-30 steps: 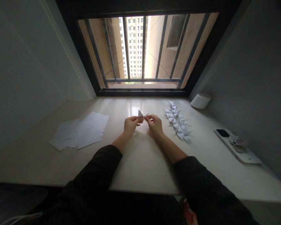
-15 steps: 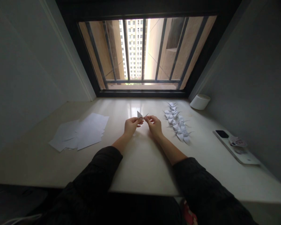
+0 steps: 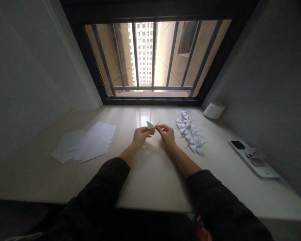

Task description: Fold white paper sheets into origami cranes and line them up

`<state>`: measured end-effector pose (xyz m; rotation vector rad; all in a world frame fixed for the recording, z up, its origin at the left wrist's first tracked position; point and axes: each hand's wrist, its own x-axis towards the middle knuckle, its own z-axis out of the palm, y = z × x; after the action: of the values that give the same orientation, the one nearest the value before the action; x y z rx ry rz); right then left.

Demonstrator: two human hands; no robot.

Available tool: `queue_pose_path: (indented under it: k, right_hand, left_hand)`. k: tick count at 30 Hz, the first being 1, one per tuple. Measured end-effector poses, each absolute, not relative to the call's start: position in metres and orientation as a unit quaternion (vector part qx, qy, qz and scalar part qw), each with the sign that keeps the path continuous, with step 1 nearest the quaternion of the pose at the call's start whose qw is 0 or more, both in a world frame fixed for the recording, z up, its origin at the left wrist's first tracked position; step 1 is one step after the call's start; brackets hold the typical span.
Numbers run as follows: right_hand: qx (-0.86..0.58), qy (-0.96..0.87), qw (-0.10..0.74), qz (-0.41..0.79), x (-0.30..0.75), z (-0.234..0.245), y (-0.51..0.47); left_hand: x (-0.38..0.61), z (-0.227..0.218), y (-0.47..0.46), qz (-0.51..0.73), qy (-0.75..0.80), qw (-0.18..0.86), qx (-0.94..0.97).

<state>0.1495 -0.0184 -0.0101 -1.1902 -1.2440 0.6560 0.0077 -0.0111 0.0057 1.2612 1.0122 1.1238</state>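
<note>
Between my two hands, above the middle of the pale sill, is a small folded paper crane (image 3: 149, 125). My left hand (image 3: 140, 135) pinches its body, with one pointed flap sticking up past the fingers. With thumb and forefinger, my right hand (image 3: 166, 134) grips a thin point of the same crane, whose tip pokes up above the fingers. The lower part of the fold is hidden by my fingers. To the right of my right hand lies a cluster of several finished paper cranes (image 3: 189, 132), set close together in a slanting row.
Loose white paper sheets (image 3: 96, 142) lie overlapping on the left. A phone (image 3: 253, 159) with a grip on its back rests at the right. A white cylindrical object (image 3: 214, 110) stands in the far right corner. The barred window (image 3: 153, 100) closes off the back.
The crane's raised flap has tilted and now shows more of its broad side. My hands have shifted only slightly and keep their pinch.
</note>
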Motion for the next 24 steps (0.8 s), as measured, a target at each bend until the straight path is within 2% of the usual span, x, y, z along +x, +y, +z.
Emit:
queue_pose_path:
  k: [12,24]
  right_hand:
    - [-0.488,-0.527,0.617,0.324,0.1508,-0.0132,-0.0163]
    - [-0.513,-0.508,0.639,0.265,0.1505,-0.0074,-0.0218]
  left_hand:
    - [0.0004,0.0046,-0.0084,0.433,0.422,0.562,0.564]
    - [0.0020,0.0080,-0.0090,0.401,0.423,0.586,0.563]
